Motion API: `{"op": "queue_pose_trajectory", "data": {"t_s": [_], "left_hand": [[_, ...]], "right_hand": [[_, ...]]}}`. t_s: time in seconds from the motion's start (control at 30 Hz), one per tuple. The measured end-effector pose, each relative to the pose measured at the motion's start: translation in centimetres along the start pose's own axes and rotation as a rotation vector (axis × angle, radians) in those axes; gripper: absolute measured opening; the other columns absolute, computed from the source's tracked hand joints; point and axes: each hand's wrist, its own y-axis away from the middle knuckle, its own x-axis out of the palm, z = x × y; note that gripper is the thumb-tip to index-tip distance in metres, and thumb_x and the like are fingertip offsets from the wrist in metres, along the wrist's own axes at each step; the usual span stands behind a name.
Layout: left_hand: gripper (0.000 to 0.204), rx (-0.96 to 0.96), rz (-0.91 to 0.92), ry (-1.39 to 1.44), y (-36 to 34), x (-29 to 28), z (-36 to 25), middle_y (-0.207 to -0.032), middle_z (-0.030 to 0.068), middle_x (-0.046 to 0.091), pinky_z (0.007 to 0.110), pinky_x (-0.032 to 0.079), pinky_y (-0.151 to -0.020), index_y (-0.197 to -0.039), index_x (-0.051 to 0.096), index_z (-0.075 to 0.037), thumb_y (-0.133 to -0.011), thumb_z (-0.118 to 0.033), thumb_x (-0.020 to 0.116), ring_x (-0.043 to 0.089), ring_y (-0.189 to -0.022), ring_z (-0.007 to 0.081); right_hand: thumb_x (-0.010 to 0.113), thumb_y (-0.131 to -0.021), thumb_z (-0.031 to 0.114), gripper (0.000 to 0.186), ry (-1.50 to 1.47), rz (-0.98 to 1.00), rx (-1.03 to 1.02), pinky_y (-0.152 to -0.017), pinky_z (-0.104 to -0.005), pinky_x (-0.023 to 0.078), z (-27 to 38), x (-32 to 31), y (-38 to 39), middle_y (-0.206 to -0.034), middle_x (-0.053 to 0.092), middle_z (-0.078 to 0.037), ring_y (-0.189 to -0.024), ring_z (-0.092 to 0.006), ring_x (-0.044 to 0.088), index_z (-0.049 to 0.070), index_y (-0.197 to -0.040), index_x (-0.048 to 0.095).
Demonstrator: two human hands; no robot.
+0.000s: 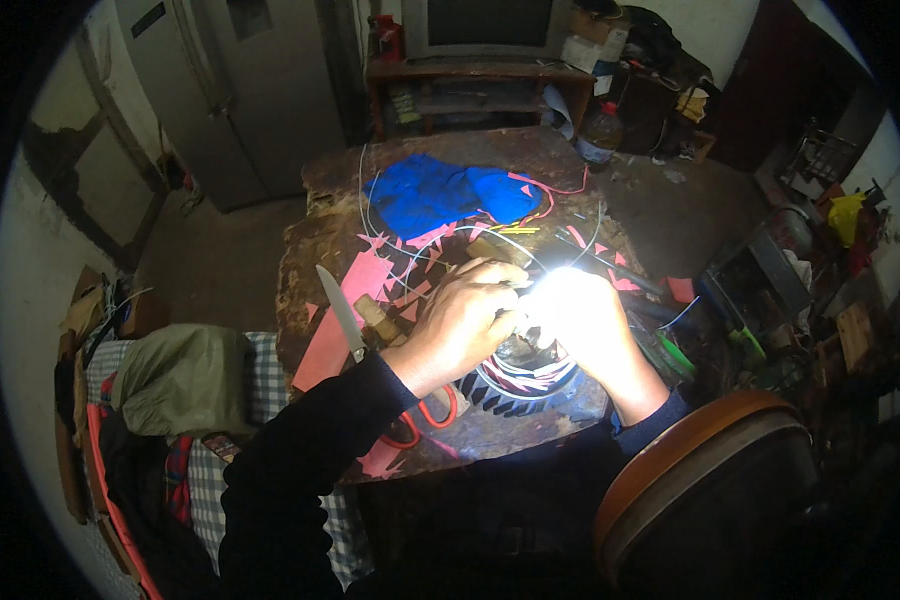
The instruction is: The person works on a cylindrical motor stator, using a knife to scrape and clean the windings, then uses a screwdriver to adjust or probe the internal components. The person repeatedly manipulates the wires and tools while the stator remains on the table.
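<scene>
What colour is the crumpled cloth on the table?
The cloth is bright blue, best seen in the head view.

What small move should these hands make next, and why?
Perhaps ease the right hand slightly aside to look over the wire bundle: that hand and the left hand are close together, hiding part of the bundle, and the right one looks overexposed.

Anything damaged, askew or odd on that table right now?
Yes. The wooden table looks stained and worn, its left edge ragged rather than straight. Pink scraps, some jagged, lie scattered across it untidily. Near the finned housing, the right hand is washed out by glare, so its grip is hard to make out.
</scene>
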Motion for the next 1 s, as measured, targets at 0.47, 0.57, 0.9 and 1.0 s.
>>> {"op": "queue_pose_trajectory", "data": {"t_s": [0.47, 0.57, 0.9, 1.0], "left_hand": [[0.014, -0.154, 0.095, 0.019, 1.0, -0.8, -0.4, -0.142, 0.0277, 0.074, 0.049, 0.057, -0.109, -0.102, 0.082, 0.005, -0.095, -0.007, 0.083, 0.073, -0.127, 0.0424], [0.012, -0.144, 0.094, 0.004, 0.9, -0.6, -0.4, -0.142, 0.0276, 0.074, 0.048, 0.058, -0.108, -0.100, 0.082, 0.005, -0.094, -0.006, 0.083, 0.074, -0.125, 0.0425], [0.015, -0.164, 0.143, -0.004, 0.6, -1.2, 0.0, -0.139, 0.0272, 0.074, 0.049, 0.058, -0.108, -0.103, 0.080, 0.002, -0.094, -0.010, 0.085, 0.073, -0.127, 0.0430], [0.023, -0.120, 0.079, -0.027, 0.1, -1.3, -0.6, -0.139, 0.0249, 0.074, 0.049, 0.058, -0.108, -0.112, 0.079, 0.000, -0.094, -0.013, 0.086, 0.072, -0.128, 0.0433]], "right_hand": [[0.075, -0.105, 0.005, 0.011, -0.076, -0.018, 0.032, -0.060, -0.0237, 0.055, -0.7, -0.9, 0.4, -0.085, 0.077, -0.007, -0.066, -0.0102, 0.071, -0.003, -0.112, 0.078], [0.076, -0.104, 0.006, 0.012, -0.128, 0.056, 0.003, -0.059, -0.0238, 0.055, -0.6, -0.9, 0.2, -0.084, 0.078, -0.007, -0.066, -0.0104, 0.071, -0.003, -0.111, 0.079], [0.066, -0.110, 0.007, 0.023, -0.200, -0.053, 0.014, -0.063, -0.0275, 0.061, -0.1, -2.6, 0.7, -0.096, 0.080, -0.013, -0.073, -0.0164, 0.078, -0.008, -0.123, 0.075], [0.066, -0.110, 0.007, 0.025, -0.178, -0.069, 0.105, -0.064, -0.0285, 0.062, 0.3, -3.2, 0.9, -0.095, 0.081, -0.014, -0.074, -0.0182, 0.079, -0.010, -0.126, 0.075]]}}
